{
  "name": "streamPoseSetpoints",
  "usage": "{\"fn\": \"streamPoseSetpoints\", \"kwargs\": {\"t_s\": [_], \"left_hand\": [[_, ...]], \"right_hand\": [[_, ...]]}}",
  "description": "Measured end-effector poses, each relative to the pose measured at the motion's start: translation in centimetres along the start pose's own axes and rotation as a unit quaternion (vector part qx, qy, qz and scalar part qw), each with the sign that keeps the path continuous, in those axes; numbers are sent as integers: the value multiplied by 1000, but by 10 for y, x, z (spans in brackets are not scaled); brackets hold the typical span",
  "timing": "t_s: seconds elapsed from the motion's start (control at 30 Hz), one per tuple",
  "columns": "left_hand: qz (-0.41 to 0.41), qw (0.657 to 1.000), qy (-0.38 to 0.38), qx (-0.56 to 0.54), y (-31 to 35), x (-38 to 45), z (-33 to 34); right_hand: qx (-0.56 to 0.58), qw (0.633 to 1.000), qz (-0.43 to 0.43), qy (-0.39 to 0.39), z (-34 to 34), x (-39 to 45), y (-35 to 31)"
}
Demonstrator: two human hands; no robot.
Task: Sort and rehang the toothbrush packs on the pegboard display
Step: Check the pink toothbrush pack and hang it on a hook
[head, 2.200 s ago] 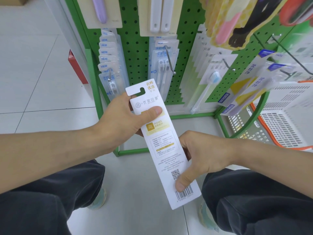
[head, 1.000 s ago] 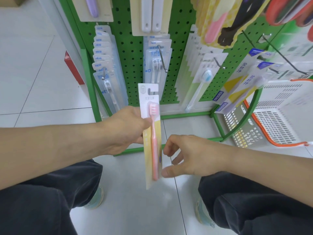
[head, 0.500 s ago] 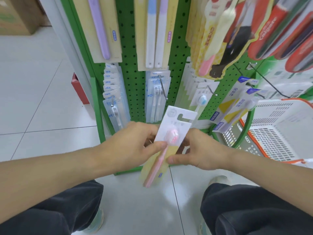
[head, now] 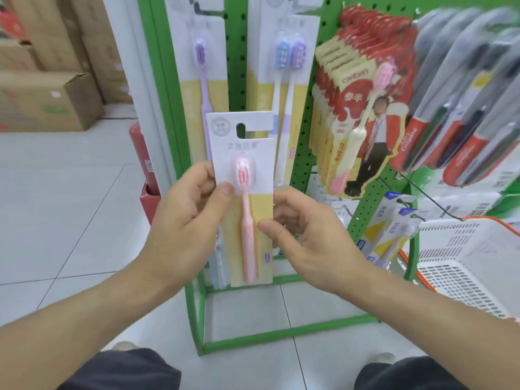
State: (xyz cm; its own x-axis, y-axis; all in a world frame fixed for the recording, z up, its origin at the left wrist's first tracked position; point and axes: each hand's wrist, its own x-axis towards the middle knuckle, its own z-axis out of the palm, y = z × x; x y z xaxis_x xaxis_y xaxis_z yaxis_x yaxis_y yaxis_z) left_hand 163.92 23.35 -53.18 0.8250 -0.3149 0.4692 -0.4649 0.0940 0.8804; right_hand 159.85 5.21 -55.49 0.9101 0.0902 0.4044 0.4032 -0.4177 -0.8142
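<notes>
Left hand [head: 183, 218] and right hand [head: 306, 229] pinch flat carded pink toothbrush pack [head: 244, 198].

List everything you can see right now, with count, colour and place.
pink pack: one, white and yellow card, pink brush, held upright in front of the pegboard
purple pack: one, purple brush, hanging upper left
twin pack: one, blue and purple brushes, hanging upper middle
red packs: a stack, count unclear, red and yellow, right of the twin pack
Colgate packs: several, red and grey, blurred, far right
blue-label packs: at least two, lower right
pegboard: one, green
basket: one, white with orange rim, lower right
boxes: several, brown, upper left
left hand: grip on the pack's left edge
right hand: grip on the pack's right edge
</notes>
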Motion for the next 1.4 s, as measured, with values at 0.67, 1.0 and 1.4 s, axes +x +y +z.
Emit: {"fn": "streamPoseSetpoints", "kwargs": {"t_s": [0.67,1.0,1.4], "left_hand": [[182,966,184,20,39,51,-30],[219,964,148,27,48,58,-47],[185,981,40,-36,74,84,-45]], "right_hand": [[-42,970,-178,161,30,85,-66],[-113,951,-232,170,28,83,-55],[-34,963,-195,183,29,88,-68]]}}
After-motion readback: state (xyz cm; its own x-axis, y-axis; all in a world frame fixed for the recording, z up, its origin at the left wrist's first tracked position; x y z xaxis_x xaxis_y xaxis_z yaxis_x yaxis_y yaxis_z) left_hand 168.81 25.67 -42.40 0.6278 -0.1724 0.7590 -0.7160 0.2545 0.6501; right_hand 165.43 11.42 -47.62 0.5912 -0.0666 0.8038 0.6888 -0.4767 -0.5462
